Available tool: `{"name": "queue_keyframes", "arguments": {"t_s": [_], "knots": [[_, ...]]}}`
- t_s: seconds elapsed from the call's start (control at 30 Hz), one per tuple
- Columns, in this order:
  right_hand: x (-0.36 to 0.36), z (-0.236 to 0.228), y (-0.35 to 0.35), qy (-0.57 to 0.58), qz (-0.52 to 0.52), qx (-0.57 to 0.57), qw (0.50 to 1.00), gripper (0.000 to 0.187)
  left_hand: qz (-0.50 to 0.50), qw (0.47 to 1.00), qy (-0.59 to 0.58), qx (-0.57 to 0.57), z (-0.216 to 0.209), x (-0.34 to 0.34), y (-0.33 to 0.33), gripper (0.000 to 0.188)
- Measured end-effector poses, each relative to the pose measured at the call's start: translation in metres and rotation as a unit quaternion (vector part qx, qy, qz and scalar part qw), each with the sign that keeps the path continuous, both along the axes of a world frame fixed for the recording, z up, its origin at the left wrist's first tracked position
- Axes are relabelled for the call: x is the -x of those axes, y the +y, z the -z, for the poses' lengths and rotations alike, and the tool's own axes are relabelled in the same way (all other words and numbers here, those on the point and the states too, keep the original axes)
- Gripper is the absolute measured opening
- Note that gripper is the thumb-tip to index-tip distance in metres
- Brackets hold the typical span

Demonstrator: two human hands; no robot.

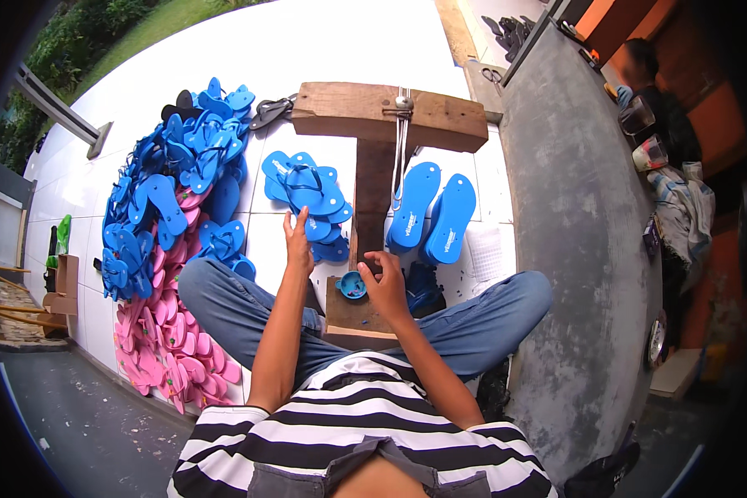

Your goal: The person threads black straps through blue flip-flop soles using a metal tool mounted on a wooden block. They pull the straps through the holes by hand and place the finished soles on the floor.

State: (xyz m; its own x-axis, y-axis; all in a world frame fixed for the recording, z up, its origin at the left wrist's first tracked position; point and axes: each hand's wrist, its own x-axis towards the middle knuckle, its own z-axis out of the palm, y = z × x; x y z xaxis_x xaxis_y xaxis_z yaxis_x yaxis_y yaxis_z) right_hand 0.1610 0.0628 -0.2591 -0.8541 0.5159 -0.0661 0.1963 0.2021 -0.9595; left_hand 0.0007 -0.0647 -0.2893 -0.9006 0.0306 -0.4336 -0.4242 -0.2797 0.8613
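My left hand is at the lower left edge of a pile of blue flip-flops. Its fingers are apart and seem to touch the lowest sandal; I see no grip on it. Over the wooden base, my right hand has thumb and fingers spread, close beside a small blue bowl. Tiny blue bits lie in the bowl, too small to name. Beyond my hands stands a T-shaped wooden frame, with metal rods hanging from its crossbeam. Two stacks of blue soles without straps lie right of its post.
A big heap of blue flip-flops and pink flip-flops covers the tiles at left. Dark sandals lie by the crossbeam. On the right runs a grey concrete ledge with scissors; another person is beyond it.
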Motion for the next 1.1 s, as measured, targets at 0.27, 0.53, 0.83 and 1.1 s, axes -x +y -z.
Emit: {"name": "queue_keyframes", "arguments": {"t_s": [0.27,0.53,0.83,1.1], "knots": [[0.034,0.044,0.070,-0.088,0.176,-0.288,0.937,0.049,0.037,0.987,-0.001,0.158,0.112,-0.041,0.009,0.051],[0.084,0.067,0.084,-0.242,0.100,-0.412,0.873,0.076,0.150,0.961,0.082,0.220,0.100,-0.076,0.028,0.032],[0.070,0.072,0.088,-0.097,0.219,-0.163,0.957,0.093,0.232,0.964,0.101,0.083,0.040,-0.075,0.041,0.036],[-0.059,-0.012,-0.009,0.052,0.030,-0.216,0.974,0.104,0.270,0.939,0.213,0.018,-0.101,-0.071,0.050,0.057]]}}
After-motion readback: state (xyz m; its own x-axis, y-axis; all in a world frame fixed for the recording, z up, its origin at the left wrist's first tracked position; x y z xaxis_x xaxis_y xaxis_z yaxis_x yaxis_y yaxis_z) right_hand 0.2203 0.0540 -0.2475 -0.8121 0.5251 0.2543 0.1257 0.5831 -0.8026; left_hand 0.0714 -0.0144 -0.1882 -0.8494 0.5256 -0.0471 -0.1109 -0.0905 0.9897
